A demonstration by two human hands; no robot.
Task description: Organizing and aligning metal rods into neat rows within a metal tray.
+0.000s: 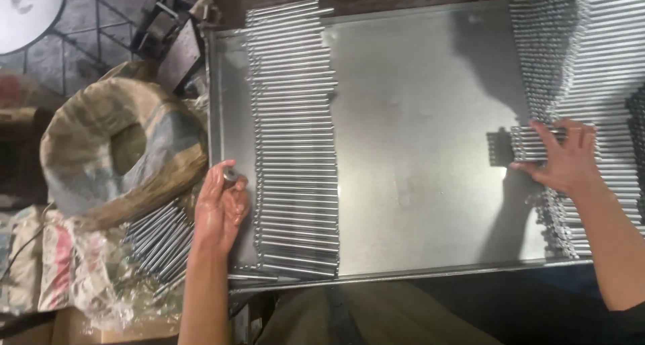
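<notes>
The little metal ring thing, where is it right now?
In the head view, the small metal ring is pinched in the left hand, at the left edge of the metal tray, just beside the neat row of metal rods.
</notes>
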